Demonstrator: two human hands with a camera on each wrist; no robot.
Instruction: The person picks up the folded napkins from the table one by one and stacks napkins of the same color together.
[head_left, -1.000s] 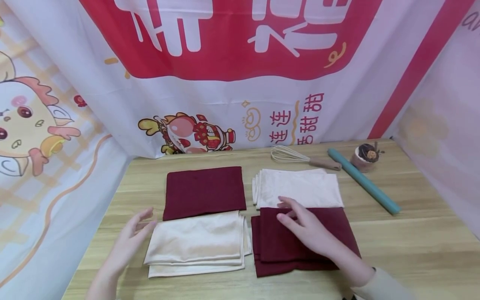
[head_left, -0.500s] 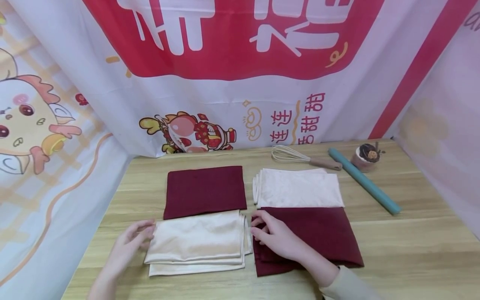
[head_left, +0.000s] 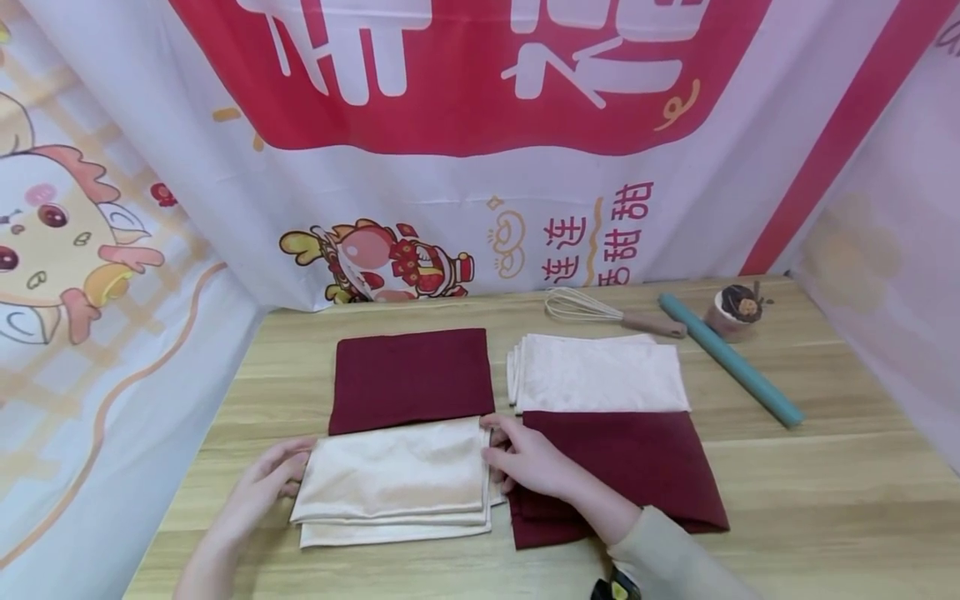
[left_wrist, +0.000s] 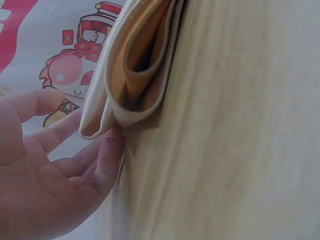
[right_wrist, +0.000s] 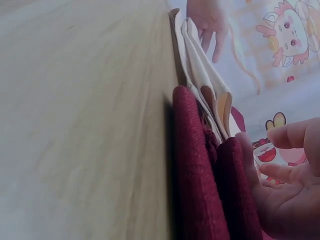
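Cream satin, folded into a stack [head_left: 393, 475], lies on the tabletop [head_left: 847, 508] between your two sets of fingers; those of your left hand [head_left: 262, 483] are relaxed, touching its left end, from which they were apart a second ago; those of your right hand [head_left: 540, 462] are loosely bent at its right end, having come across from above the near burgundy cloth [head_left: 652, 467]; behind lie another burgundy cloth [head_left: 411, 379] and a whitish stack [head_left: 603, 375]; farther out sit a whisk [head_left: 637, 321], teal rod [head_left: 731, 360] and topped cup [head_left: 735, 312].
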